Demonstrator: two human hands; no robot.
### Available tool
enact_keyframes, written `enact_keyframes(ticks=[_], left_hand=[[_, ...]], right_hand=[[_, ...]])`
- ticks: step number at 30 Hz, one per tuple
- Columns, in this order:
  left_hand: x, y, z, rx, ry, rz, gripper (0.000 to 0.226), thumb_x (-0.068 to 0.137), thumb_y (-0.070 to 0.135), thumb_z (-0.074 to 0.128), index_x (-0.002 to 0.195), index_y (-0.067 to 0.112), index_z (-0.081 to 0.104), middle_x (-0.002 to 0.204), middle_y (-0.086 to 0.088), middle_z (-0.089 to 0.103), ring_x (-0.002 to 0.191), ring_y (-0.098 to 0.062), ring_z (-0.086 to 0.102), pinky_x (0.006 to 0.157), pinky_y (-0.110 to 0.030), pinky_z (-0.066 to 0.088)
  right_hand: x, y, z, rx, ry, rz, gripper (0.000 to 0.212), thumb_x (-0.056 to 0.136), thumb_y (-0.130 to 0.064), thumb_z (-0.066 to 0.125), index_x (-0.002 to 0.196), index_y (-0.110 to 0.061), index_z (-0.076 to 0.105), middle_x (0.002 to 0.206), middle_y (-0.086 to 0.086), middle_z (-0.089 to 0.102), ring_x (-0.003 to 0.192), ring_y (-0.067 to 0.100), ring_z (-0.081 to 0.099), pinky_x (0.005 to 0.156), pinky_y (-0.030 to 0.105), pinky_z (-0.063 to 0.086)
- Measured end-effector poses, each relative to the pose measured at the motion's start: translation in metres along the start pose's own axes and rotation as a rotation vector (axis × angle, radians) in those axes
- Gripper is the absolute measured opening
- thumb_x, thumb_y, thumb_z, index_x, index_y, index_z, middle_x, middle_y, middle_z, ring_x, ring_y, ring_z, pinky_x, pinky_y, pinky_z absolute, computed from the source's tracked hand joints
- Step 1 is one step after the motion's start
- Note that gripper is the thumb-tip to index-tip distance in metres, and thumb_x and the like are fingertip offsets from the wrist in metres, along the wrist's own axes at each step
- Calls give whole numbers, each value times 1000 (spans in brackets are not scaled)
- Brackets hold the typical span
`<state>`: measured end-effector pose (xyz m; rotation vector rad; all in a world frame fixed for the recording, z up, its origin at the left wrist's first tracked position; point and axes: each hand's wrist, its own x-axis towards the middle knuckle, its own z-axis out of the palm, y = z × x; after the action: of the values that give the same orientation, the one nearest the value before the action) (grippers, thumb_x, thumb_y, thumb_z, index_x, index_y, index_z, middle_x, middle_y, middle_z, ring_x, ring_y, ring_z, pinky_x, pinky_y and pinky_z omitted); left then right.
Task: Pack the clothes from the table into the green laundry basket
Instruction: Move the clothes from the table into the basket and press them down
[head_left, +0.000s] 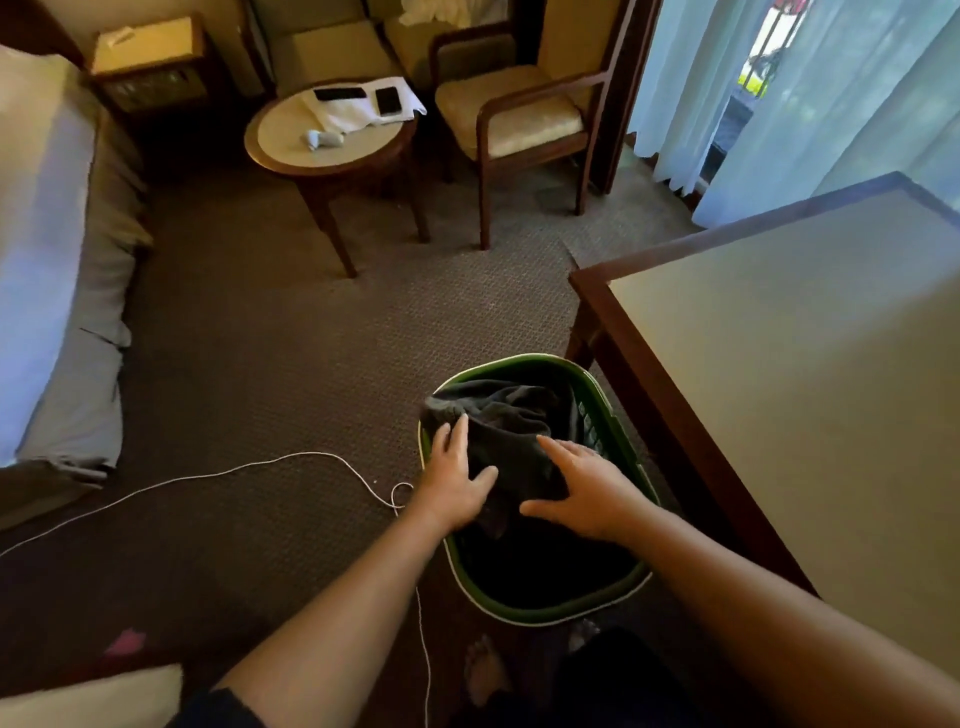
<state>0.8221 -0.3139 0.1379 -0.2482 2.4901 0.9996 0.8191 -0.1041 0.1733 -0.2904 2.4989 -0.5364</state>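
Hands flat on dark clothes in the basket, packing looks close to done.

Your left hand (457, 480) and right hand (582, 493) are both spread wide, fingers splayed, palms resting on the dark garment (511, 421) and not gripping anything. It's bunched in the green laundry basket (618, 431) on the carpet, one edge flopped over the near-left rim. The table (805, 364) just beside it shows a bare top as far as you can see, so I'd guess only tucking is left. The round table (332, 140) farther back holds a white cloth, probably unrelated.
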Motion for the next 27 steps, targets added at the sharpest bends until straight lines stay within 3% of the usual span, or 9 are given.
enact_keyframes(ticks=[3, 6, 10, 14, 16, 21, 24, 27], left_hand=[[31, -9, 5, -52, 83, -69, 95, 97, 46, 64, 164, 26, 0, 172, -11, -11, 159, -29, -6, 129, -48, 11], [73, -23, 22, 27, 121, -131, 116, 86, 61, 70, 163, 26, -9, 170, -15, -18, 157, -36, -12, 128, -51, 8], [124, -44, 70, 31, -146, -104, 146, 65, 61, 88, 156, 44, -25, 166, -8, -33, 158, -35, -10, 128, -53, 12], [164, -74, 130, 26, -311, -213, 155, 55, 61, 93, 147, 56, -32, 168, -1, -29, 156, -45, 5, 121, -62, 27], [180, -91, 161, 89, -340, -256, 153, 56, 63, 91, 144, 58, -34, 166, 3, -32, 154, -50, 3, 119, -66, 28], [221, -122, 217, 192, -303, -294, 147, 60, 64, 89, 151, 53, -26, 168, 0, -27, 152, -53, 9, 116, -68, 30], [247, -133, 234, 177, -272, -332, 145, 60, 61, 90, 153, 53, -21, 170, 0, -21, 149, -55, 14, 113, -67, 35], [270, -144, 247, 185, -253, -343, 142, 59, 62, 90, 155, 52, -15, 170, -1, -12, 146, -56, 21, 110, -64, 40]], right_hand=[[32, 3, -3, -231, -105, -35, 112, 80, -68, 68, 162, -26, 5, 169, -3, 13, 156, 23, 9, 125, 52, 16], [80, 16, 3, -381, -165, -24, 118, 80, -63, 72, 161, -22, -4, 170, 0, 0, 156, 27, -2, 125, 57, 12], [158, 53, 30, -595, -196, 10, 130, 77, -57, 78, 159, -20, -16, 167, 9, -20, 153, 39, -17, 122, 65, 5], [214, 108, 80, -769, -238, -24, 119, 80, -70, 65, 154, -38, -23, 158, 12, -42, 145, 48, -32, 112, 78, -7], [236, 135, 111, -725, -283, -39, 120, 75, -68, 71, 153, -44, -18, 154, 13, -47, 141, 50, -37, 110, 78, -10], [282, 180, 182, -655, -288, -27, 101, 84, -55, 69, 156, -39, 1, 163, 17, -26, 149, 52, -16, 119, 68, 12], [311, 195, 206, -655, -307, 4, 101, 84, -41, 74, 157, -36, 3, 165, 18, -14, 150, 51, -4, 121, 64, 16], [337, 206, 223, -653, -308, -5, 99, 82, -38, 75, 155, -35, 8, 164, 20, 2, 146, 52, 10, 119, 63, 21]])
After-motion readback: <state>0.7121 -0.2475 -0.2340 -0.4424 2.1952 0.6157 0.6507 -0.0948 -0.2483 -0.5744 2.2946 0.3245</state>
